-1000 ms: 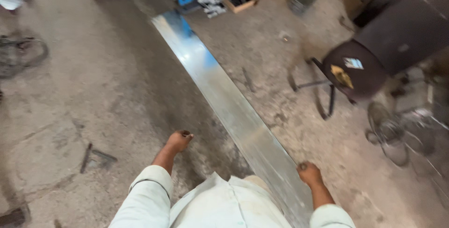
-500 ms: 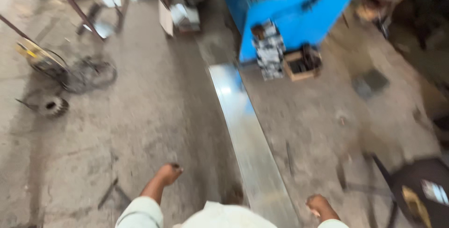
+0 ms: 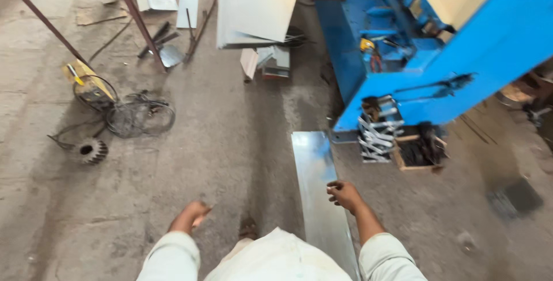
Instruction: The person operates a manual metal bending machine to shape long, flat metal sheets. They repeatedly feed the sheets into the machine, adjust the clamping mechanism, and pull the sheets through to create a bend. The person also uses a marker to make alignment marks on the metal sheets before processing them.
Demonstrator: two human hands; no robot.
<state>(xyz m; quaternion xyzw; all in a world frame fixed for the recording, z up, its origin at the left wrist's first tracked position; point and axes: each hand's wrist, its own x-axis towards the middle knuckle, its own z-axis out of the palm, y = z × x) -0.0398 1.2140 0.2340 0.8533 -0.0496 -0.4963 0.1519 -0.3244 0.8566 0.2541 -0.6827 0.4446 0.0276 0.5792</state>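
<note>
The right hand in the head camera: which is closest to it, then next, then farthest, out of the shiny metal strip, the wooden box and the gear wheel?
From the right hand:
1. Metal strip, on the floor directly beneath the hand.
2. Wooden box, to its right, by the blue machine.
3. Gear wheel, far off on the left side.

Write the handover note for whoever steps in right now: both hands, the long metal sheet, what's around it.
Left hand: loosely curled, holds nothing, over bare concrete floor.
Right hand: above the long metal sheet, nothing in its grip; contact with the sheet cannot be told.
Sheet: flat on the floor, far end near the base of the blue machine.
Nearby: wooden box of dark parts right of the sheet; gear wheel and coiled cable far left.
Done: sheet laid flat. Left: sheet not lifted or gripped.
</note>
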